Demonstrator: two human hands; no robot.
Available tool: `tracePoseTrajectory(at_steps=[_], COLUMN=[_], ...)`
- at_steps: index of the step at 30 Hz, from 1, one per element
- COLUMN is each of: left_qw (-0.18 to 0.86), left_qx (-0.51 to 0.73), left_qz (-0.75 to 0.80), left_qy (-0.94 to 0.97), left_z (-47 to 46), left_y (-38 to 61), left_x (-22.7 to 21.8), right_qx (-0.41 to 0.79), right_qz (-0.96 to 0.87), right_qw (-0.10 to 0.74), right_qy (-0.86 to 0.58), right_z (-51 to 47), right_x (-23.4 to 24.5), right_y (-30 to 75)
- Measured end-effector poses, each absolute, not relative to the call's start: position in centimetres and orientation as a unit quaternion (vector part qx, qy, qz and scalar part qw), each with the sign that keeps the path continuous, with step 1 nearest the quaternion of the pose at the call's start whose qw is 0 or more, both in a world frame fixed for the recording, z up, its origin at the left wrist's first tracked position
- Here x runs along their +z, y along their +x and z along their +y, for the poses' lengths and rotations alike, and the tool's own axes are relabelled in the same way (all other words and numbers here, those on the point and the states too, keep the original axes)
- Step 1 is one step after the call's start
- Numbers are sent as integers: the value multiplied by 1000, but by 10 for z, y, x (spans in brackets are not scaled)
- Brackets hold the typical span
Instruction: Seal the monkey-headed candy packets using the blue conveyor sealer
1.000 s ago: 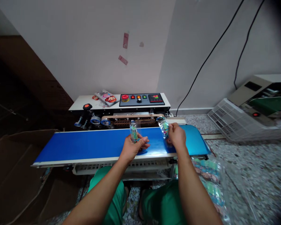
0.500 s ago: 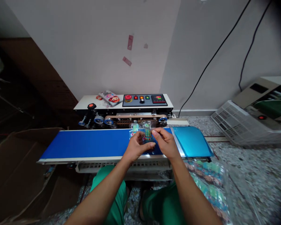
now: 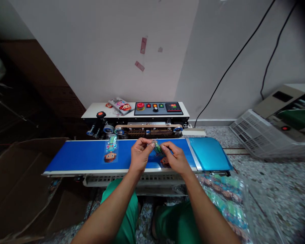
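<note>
My left hand (image 3: 141,154) and my right hand (image 3: 176,157) pinch a small clear plastic packet (image 3: 158,147) between them. It has green contents and a printed cartoon face at its lower end, partly covered by my right hand. The packet is over the blue conveyor belt (image 3: 83,154), in front of a band sealing machine (image 3: 148,130). Farther left, a similar packet (image 3: 111,150) lies flat on the belt with its top edge by the sealer's rollers.
A control panel (image 3: 158,108) with lit buttons tops the machine, beside a printed packet (image 3: 120,105). Several packets (image 3: 225,195) lie at the lower right. On the left stands a cardboard box (image 3: 22,193); on the right, a white plastic crate (image 3: 254,132).
The packet near my left hand has travelled left along the belt. The packet in my hands is now tilted, its upper part drawn together between my fingers.
</note>
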State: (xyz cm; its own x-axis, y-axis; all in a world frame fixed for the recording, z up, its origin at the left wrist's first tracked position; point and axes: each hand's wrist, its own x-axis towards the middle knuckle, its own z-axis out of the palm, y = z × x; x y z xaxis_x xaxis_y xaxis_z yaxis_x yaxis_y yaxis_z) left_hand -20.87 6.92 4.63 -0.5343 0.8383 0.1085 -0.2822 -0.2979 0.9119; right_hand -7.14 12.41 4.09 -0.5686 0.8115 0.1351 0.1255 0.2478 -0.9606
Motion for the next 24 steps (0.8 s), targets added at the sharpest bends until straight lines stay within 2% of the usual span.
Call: tracePoseTrajectory(at_steps=[10,17,21,24], left_qw=[447,393,437,440], left_qx=[733,733,720,712], left_qz=[426,459,437,458], left_qy=[284,312,316,299], left_z=[67,69,66,65], left_y=[-207,-203,-205,-208], left_x=[57,52,58,60], right_qx=[495,435,400,263], right_qz=[-711,-745,-678,-653], right_qw=[360,363,412,424], right_qy=[-346,-351,-460,-570], right_z=[124,122,144,172], right_x=[44,45,43,35], right_y=[-71,-71,-47,-19])
